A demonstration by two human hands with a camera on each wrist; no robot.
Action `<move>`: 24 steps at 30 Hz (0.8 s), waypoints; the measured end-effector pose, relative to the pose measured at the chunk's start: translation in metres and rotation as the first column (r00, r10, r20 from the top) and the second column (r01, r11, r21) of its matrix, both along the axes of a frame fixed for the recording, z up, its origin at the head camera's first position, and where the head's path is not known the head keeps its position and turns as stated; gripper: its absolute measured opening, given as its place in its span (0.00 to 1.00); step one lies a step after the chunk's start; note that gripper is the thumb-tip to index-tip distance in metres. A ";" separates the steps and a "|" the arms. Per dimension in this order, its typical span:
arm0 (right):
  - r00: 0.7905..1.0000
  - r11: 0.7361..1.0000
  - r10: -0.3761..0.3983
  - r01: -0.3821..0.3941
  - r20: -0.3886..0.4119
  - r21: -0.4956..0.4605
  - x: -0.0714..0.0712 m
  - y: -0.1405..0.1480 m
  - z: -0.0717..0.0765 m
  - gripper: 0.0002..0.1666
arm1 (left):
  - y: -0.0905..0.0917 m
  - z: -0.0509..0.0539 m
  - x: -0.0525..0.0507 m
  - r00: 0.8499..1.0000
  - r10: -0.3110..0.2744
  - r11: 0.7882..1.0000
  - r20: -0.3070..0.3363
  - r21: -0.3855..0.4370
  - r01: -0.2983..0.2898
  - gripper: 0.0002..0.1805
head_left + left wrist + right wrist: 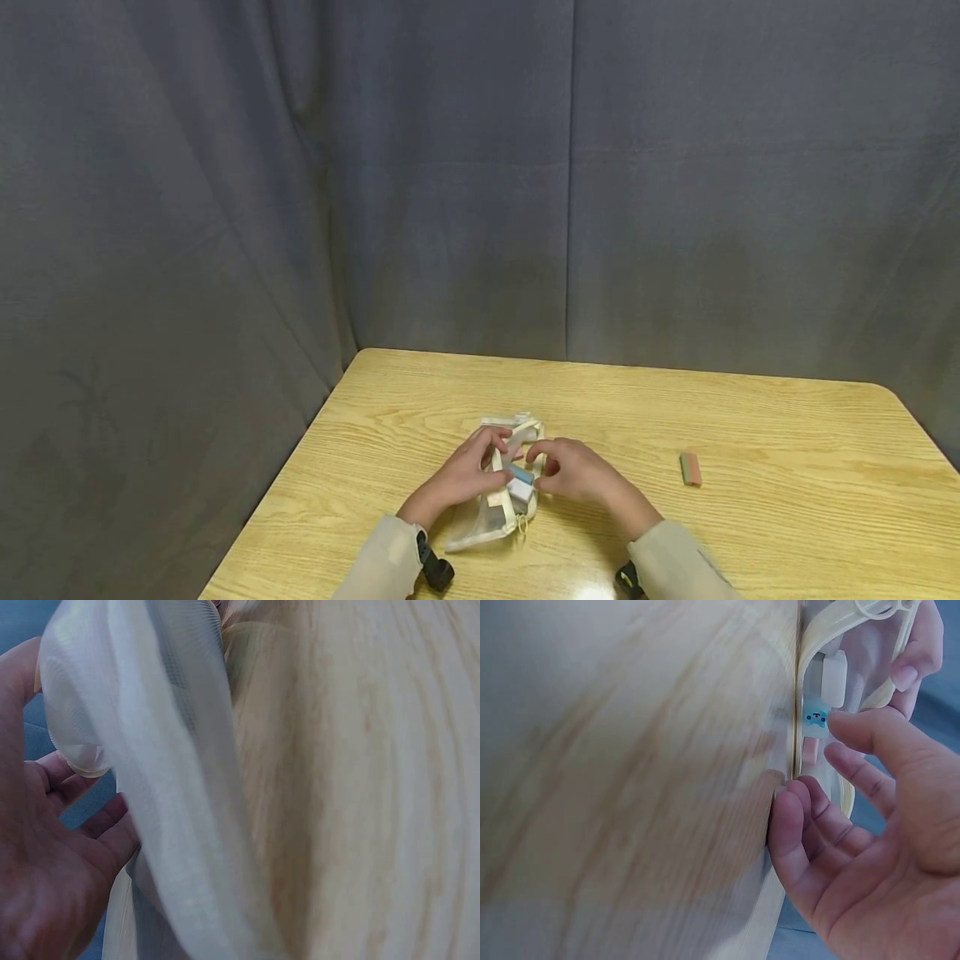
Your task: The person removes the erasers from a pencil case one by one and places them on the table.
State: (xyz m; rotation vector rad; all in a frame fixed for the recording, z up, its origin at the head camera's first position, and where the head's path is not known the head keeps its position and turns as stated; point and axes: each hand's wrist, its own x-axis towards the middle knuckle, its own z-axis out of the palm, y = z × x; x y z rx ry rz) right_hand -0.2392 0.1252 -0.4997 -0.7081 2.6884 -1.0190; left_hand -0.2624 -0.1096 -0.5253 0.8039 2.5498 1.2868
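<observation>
A pale, see-through mesh pouch (491, 518) with a cream zip edging lies with its mouth spread apart. My left hand (467, 471) grips the pouch's left side, the mesh between thumb and fingers. Inside are a small blue block (816, 718) with a printed animal face, a white block (834, 679) and a pink piece (811, 750). At the mouth's right side is my right hand (577, 471), thumb and index finger apart around the blue block's near end. Its other fingers bend beside the pouch's edge. Whether the thumb touches the blue block, I cannot tell.
To the right on the wooden table (795, 533) lies an orange and green eraser-like block (691, 469). A ring-shaped zip pull (522, 523) hangs from the pouch's near end. Dark grey curtains (450, 183) stand behind the table and along its left.
</observation>
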 end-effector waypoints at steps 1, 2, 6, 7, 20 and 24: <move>1.000 1.000 0.000 0.000 -0.003 0.005 0.000 -0.001 0.000 0.15 | 0.000 0.000 0.000 1.000 0.000 1.000 -0.001 0.000 0.000 0.17; 1.000 1.000 -0.003 0.003 0.003 0.008 0.000 -0.001 0.000 0.15 | 0.000 0.000 0.000 1.000 0.000 1.000 -0.002 0.000 0.000 0.17; 0.999 1.000 -0.019 0.019 0.038 0.019 0.000 -0.003 0.001 0.15 | 0.001 0.000 0.000 1.000 0.000 1.000 0.004 0.005 0.000 0.16; 0.999 1.000 -0.024 0.023 0.047 0.020 -0.001 -0.003 0.001 0.15 | 0.001 0.000 0.000 1.000 0.000 1.000 0.004 0.006 0.000 0.17; 1.000 0.997 -0.006 0.006 0.002 0.080 -0.004 -0.009 0.002 0.15 | 0.001 0.000 0.000 1.000 -0.009 1.000 -0.005 0.009 0.009 0.17; 1.000 0.996 0.004 -0.004 0.003 0.090 -0.004 -0.009 0.002 0.13 | 0.001 -0.002 0.001 1.000 -0.016 1.000 0.003 0.019 0.016 0.16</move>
